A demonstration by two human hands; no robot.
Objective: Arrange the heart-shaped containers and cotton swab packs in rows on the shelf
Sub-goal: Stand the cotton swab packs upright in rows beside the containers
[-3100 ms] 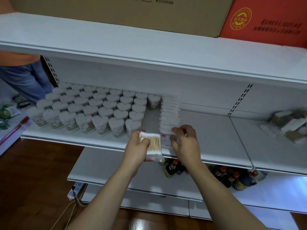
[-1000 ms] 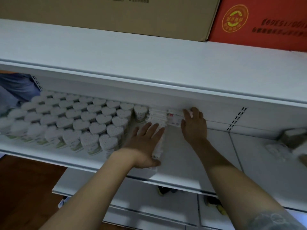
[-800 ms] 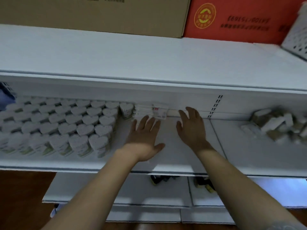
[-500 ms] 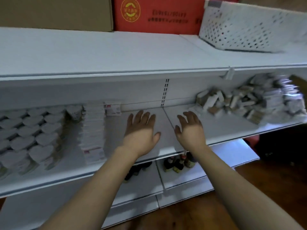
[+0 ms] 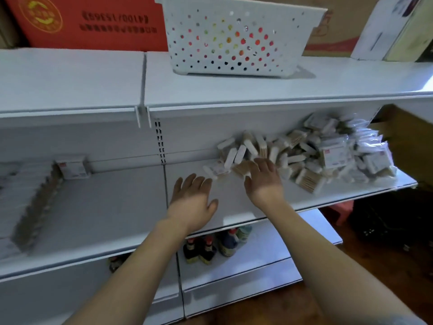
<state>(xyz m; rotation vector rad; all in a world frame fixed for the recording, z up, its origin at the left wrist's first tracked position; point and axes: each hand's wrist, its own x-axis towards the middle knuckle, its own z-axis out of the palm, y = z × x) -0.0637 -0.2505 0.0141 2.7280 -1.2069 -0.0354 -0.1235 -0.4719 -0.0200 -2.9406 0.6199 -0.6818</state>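
Observation:
A loose pile of cotton swab packs (image 5: 311,156) lies on the right part of the white shelf (image 5: 117,207). My right hand (image 5: 263,180) hovers at the pile's left edge, fingers spread, fingertips over the nearest packs. My left hand (image 5: 192,200) is flat and spread above the bare shelf to the left of the pile, holding nothing. At the far left a tidy row of swab packs (image 5: 28,200) runs front to back, blurred. One pack (image 5: 73,168) stands at the back of that row. No heart-shaped containers are in view.
A white perforated basket (image 5: 236,36) sits on the upper shelf, with a red carton (image 5: 89,22) behind it to the left. Dark bottles (image 5: 210,245) stand on the lower shelf. A cardboard box (image 5: 407,146) is beyond the shelf's right end.
The view has swung right from the heart containers and the row to the loose pile. Both hands left the row, empty, and moved right; my right hand now reaches the pile's edge.

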